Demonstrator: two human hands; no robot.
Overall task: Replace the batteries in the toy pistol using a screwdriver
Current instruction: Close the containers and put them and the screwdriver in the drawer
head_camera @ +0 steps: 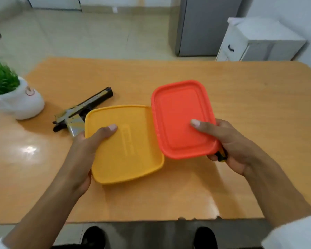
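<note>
held two lidded boxes over the table (241,97): left hand (86,146) clamped on the yellow box (129,146), right hand (228,146) on the orange box (183,119) touching the yellow box's right edge, a black-and-yellow handle (222,155), likely the screwdriver, tucked beneath. left the toy pistol (79,110) lying just behind the yellow box's left corner. needed both set down level, clear of the pistol, before prying lids

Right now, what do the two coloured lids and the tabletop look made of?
Yellow lid: likely moulded plastic, matte, with embossed lettering and a raised rim. Orange lid: same plastic look, stepped moulded rim. Table: probably wood-look laminate, glossy; it shows faint grain and a bright light reflection.
</note>
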